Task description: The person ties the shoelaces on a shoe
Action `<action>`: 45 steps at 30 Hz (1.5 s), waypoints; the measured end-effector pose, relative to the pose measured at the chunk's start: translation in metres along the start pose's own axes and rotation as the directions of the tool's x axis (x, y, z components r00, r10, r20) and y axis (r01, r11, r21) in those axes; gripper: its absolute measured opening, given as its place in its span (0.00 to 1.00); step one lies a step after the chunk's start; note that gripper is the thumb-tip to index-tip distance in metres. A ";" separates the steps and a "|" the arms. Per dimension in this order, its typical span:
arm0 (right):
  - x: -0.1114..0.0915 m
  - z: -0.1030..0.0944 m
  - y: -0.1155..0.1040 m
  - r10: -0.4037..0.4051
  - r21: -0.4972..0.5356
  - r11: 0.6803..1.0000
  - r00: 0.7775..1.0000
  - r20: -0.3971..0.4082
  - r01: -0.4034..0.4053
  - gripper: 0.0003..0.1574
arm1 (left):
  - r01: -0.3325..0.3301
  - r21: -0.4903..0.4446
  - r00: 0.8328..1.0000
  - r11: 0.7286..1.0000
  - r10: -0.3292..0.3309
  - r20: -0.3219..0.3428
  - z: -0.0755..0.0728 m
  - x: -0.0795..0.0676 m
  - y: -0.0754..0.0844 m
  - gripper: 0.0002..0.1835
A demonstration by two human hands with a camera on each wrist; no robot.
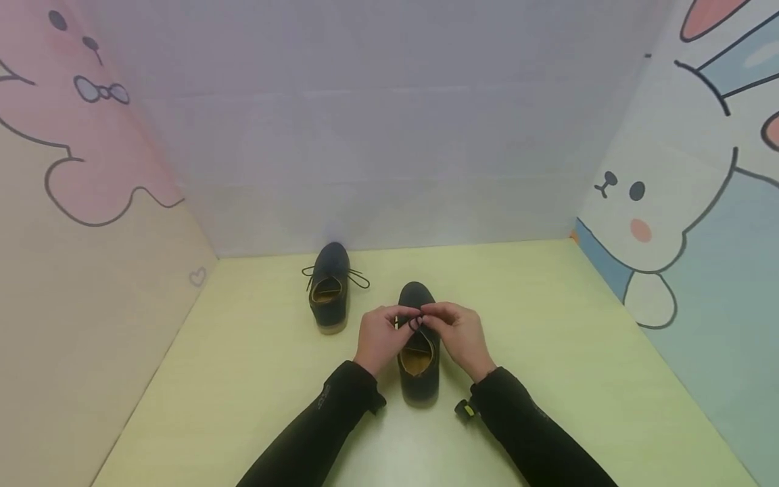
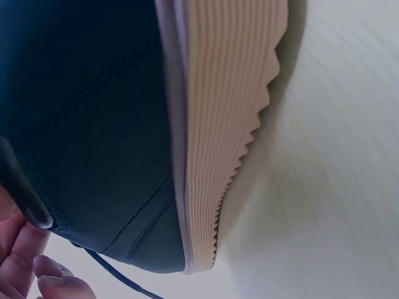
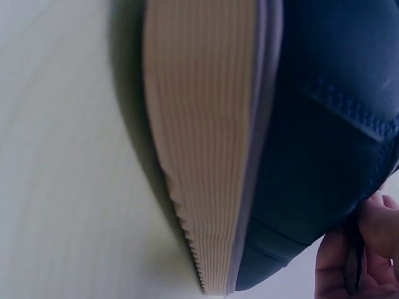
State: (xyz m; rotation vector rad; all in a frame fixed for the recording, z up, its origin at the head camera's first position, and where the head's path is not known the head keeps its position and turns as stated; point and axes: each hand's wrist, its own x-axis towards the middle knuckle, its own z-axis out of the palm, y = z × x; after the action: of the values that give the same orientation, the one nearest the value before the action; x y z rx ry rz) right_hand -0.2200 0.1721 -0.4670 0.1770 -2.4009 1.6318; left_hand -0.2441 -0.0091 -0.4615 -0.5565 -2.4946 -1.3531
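A dark navy shoe (image 1: pixel 420 389) stands upright on the pale yellow table, its toe pointing away from me. Over its front, my left hand (image 1: pixel 375 336) and right hand (image 1: pixel 464 338) meet, each pinching the dark shoelace (image 1: pixel 416 324) between thumb and fingers. A small loop of lace shows between the fingertips. The left wrist view has the shoe's side and ribbed tan sole (image 2: pixel 218 124), with a lace end (image 2: pixel 128 281) trailing below the fingers. In the right wrist view, dark lace (image 3: pixel 357 255) runs between the right fingers. The exact crossing of the lace is hidden.
A matching shoe (image 1: pixel 331 312) stands farther back on the left, its lace (image 1: pixel 359 278) tied in a bow with loops out to both sides. Behind the table (image 1: pixel 517 284) is a pale wall (image 1: pixel 389 149). Cartoon-painted panels (image 1: pixel 654 230) flank both sides.
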 end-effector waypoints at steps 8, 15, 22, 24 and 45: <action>-0.005 -0.011 -0.004 -0.235 -0.117 0.964 0.970 0.061 0.241 0.34 | 0.018 0.105 1.000 0.994 -0.019 0.005 -0.001 0.000 0.005 0.07; 0.000 -0.004 -0.005 -0.460 -0.071 0.887 0.885 -0.072 0.456 0.22 | 0.011 0.264 1.000 0.964 -0.015 0.011 0.000 0.003 0.011 0.08; 0.004 -0.002 -0.006 -0.358 -0.051 0.933 0.932 -0.048 0.356 0.15 | 0.037 0.354 0.997 0.934 -0.059 0.052 0.002 0.005 0.018 0.06; 0.004 -0.005 -0.004 -0.201 0.023 0.979 0.978 -0.054 0.202 0.12 | 0.034 0.310 0.994 0.950 -0.066 0.093 -0.002 0.004 0.017 0.07; 0.002 -0.008 0.016 0.248 0.160 0.958 0.968 -0.041 -0.239 0.15 | -0.008 0.195 0.969 0.981 -0.040 0.242 -0.013 0.020 -0.019 0.04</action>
State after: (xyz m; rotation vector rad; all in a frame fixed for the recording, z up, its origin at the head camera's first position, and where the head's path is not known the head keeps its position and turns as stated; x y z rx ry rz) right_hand -0.2245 0.1855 -0.4779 -0.1480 -2.3267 1.9005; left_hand -0.2700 -0.0255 -0.4608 -0.6982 -2.7942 -1.0843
